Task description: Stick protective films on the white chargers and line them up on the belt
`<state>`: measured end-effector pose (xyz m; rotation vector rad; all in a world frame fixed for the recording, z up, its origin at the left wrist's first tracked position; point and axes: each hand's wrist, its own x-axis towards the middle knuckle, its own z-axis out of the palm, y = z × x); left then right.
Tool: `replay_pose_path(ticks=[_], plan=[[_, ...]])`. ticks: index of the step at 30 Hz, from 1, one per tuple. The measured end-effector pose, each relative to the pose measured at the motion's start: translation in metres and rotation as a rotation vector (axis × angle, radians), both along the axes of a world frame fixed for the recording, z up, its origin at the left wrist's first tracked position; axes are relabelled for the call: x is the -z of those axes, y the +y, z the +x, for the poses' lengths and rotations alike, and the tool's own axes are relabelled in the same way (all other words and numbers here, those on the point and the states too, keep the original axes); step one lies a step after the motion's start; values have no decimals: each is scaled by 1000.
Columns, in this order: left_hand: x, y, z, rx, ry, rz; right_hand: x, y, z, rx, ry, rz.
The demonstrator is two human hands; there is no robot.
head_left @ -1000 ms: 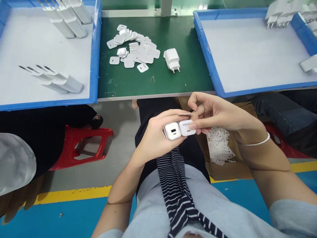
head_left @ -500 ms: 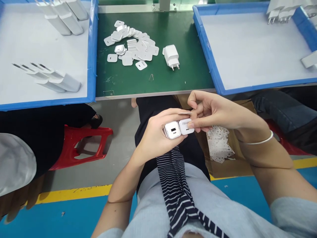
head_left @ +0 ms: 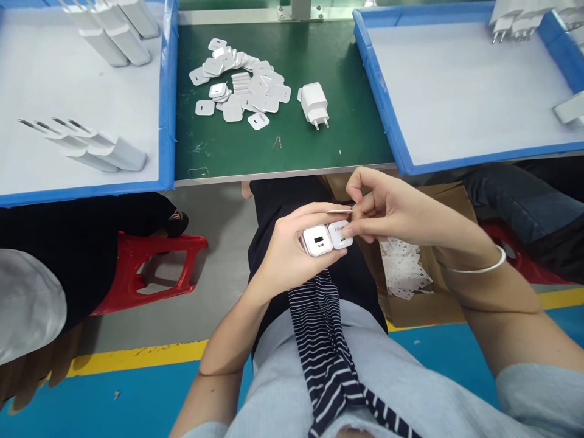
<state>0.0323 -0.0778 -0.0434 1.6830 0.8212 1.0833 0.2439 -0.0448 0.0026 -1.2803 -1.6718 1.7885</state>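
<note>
Over the lap, the left hand (head_left: 292, 255) is closed round a white charger (head_left: 318, 240), port face up. The right hand (head_left: 387, 210) pinches a small white cover (head_left: 340, 234) against the charger's right edge, touching it, fingertips shut on it. A box of scraps (head_left: 404, 267) sits just right of the knees. Beyond, the green bench (head_left: 296, 146) carries loose covers (head_left: 241, 85) and a spare charger (head_left: 314, 104), between two blue trays (head_left: 166, 121).

Left hand (head_left: 292, 252) curled, palm up, fingers closed in a grip. Right hand (head_left: 392, 210) pinching (thumb against forefinger), touching the left fingertips.
</note>
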Motion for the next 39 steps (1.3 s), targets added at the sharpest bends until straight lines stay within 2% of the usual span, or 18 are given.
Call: replay_pose_path(ticks=[3,9,13,22,27,31,33,36,39], plan=[[5,0,-1,-14,-47,23,8,-4,0,55,52,14],[8,1,1,-50,-129,166,22,-11,-1,55,442,-93],[6,1,0,-50,-126,179,25,-17,-4,87,508,-129],[2,0,-1,-79,-90,196,19,-27,-16,183,481,-90],[2,-4,1,-121,-46,214,24,-28,-30,287,415,-33],[2,-7,0,-127,-46,192,24,-26,-27,250,382,-16],[3,-7,-1,-132,-8,202,20,-26,-23,266,362,43],[8,-9,-3,-202,114,354,16,-27,-21,376,348,135],[18,-9,-4,-249,277,600,19,-27,-26,380,399,33]])
